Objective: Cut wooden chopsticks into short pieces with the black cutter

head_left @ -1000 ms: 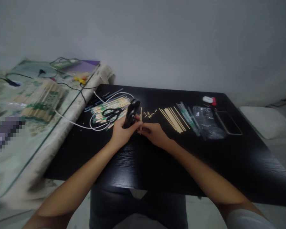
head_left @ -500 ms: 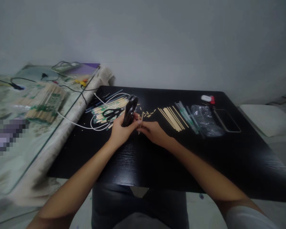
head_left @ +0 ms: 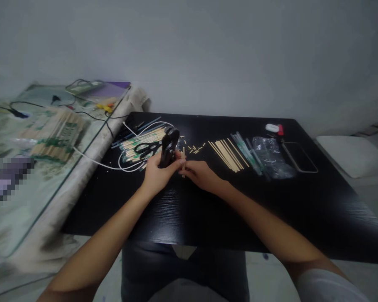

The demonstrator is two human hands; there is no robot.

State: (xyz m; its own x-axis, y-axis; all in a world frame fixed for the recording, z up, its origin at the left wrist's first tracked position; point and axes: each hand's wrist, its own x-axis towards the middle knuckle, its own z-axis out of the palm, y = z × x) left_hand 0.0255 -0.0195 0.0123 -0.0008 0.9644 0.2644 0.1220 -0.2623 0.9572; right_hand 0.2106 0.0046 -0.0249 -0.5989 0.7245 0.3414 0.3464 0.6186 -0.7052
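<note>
My left hand (head_left: 156, 171) is closed around a dark black tool (head_left: 168, 147) with a rounded head; its exact kind is unclear. The thumb of that hand also touches short pale wooden sticks (head_left: 183, 156), which stand nearly upright between both hands. Fingers of my right hand (head_left: 201, 173) pinch the lower part of these sticks. Just beyond the hands, several small cut stick pieces (head_left: 195, 149) are scattered on the black table (head_left: 182, 209). A row of long wooden sticks (head_left: 228, 155) lies to the right of my right hand.
Black scissors (head_left: 147, 148) rest on packaged chopsticks (head_left: 130, 152) at the left, with a white cable (head_left: 94, 160) looping around. Rightward lie green-printed wrappers (head_left: 247, 153), a clear plastic bag (head_left: 272, 157), a phone (head_left: 300, 158) and a white-and-red item (head_left: 273, 128). Another chopstick bundle (head_left: 58, 134) is on the glass-topped surface.
The sticks between my hands were splayed apart at the top; now they stand close together in line. Both hands stay nearly in place, and the view has shifted slightly.
</note>
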